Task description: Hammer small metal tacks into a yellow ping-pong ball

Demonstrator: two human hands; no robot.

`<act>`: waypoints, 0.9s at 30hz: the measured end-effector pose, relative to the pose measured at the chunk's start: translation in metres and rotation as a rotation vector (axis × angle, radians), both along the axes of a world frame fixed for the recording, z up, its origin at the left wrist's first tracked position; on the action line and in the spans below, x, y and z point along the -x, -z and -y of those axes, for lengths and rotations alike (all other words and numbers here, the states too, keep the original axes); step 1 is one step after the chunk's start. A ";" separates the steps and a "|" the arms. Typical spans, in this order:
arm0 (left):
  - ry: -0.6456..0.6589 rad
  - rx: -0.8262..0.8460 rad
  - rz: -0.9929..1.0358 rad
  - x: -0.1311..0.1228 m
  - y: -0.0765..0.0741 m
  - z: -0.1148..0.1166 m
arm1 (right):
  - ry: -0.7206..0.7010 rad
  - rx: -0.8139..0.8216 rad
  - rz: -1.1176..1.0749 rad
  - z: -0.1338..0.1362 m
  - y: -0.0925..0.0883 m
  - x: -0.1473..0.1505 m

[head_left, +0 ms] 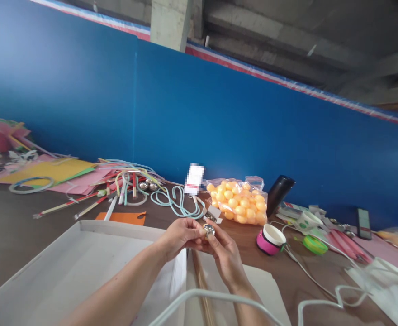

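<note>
My left hand (185, 234) and my right hand (223, 246) meet in the middle of the view. Between their fingertips they pinch a small shiny metal ball (209, 230), silver with a golden tint; whether it is a bell I cannot tell. Just beyond my fingers stands a small open white box (214, 212) with small dark pieces inside. Beneath my forearms lies a large shallow white box (117, 267), opened out. A pale cord (199, 293) crosses in front of my right forearm.
A clear bag of orange balls (238, 201) stands behind my hands, beside a black cylinder (279, 192). To its right are a pink-and-white cup (271, 239), green tape (315, 244) and a phone (364, 223). Coloured paper (54, 172), tubes and light-blue cord (177, 203) lie leftward. A blue partition (219, 113) rises behind.
</note>
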State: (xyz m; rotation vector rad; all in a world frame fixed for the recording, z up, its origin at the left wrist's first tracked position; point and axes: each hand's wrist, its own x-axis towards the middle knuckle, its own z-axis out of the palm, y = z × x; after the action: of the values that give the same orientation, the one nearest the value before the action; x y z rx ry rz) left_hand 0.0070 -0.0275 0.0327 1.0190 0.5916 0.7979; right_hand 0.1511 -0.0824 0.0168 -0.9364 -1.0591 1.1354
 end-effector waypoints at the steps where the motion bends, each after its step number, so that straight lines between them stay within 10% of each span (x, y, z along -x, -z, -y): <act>1: 0.001 0.002 -0.009 0.000 0.000 0.000 | 0.000 0.001 0.006 0.000 0.000 0.000; 27: -0.008 0.111 0.045 -0.006 0.017 -0.004 | 0.015 -0.015 0.020 -0.003 -0.003 0.001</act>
State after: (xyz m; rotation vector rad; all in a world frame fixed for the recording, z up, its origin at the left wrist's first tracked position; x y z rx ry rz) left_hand 0.0133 -0.0232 0.0155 0.8960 0.5954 0.7847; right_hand 0.1496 -0.0796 0.0198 -0.9444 -1.0743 1.1063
